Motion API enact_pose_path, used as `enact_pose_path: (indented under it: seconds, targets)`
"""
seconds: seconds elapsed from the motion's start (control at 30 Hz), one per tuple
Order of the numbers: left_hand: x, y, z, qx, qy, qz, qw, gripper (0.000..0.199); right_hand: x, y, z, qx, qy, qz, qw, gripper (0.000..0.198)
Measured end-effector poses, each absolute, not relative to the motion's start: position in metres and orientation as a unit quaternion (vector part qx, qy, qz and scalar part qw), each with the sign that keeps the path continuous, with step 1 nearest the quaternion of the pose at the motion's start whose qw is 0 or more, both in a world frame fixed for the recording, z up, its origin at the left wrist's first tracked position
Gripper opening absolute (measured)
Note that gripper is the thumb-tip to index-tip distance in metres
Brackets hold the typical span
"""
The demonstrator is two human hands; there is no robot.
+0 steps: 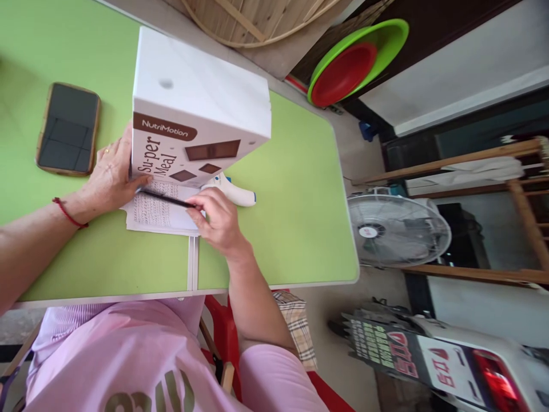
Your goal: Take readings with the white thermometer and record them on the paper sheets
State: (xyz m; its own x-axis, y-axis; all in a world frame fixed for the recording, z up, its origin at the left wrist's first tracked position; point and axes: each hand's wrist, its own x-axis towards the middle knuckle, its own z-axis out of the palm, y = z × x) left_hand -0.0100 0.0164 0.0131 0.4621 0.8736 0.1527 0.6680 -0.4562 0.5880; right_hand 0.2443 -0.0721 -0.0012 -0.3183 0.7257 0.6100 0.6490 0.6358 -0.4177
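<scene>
My left hand [112, 174] grips the lower left edge of a white NutriMotion "Su-per Meal" box [223, 109], its thumb at the front and the other fingers partly hidden by the side. The box stands on the table, leaning over a notebook [165, 220] filled with rows of small handwriting. Pinched in my right hand [218, 220] is a slim black pen [167, 198], held nearly level above the page, its far end close to my left thumb. Behind my right hand, partly covered by the box, lies a white handheld device [238, 193] with blue parts, like a forehead thermometer.
A phone [68, 129] lies left of my left hand on the green table [300, 229]. Past the table's right end stand a fan [397, 232] and a scooter [454, 360]. Green [392, 43] and red basins [343, 74] sit beyond the far edge.
</scene>
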Motion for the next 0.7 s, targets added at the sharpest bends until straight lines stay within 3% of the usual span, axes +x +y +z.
enact_pose_path:
  seconds: [0.1, 0.17, 0.33, 0.7]
  targets:
    - [-0.007, 0.017, 0.015, 0.818, 0.484, 0.209, 0.232, 0.066, 0.238, -0.076, 0.001, -0.444, -0.701, 0.157, 0.536, 0.005]
    - [-0.005, 0.017, 0.017, 0.812, 0.498, 0.193, 0.234, 0.081, 0.232, -0.076, -0.001, -0.470, -0.644, 0.205, 0.567, 0.008]
    - [-0.003, 0.015, 0.018, 0.812, 0.500, 0.187, 0.234, 0.093, 0.220, -0.069, -0.014, -0.518, -0.601, 0.277, 0.541, 0.011]
    - [-0.007, 0.018, 0.011, 0.811, 0.480, 0.218, 0.254, 0.097, 0.215, -0.067, -0.020, -0.495, -0.668, 0.172, 0.529, 0.015]
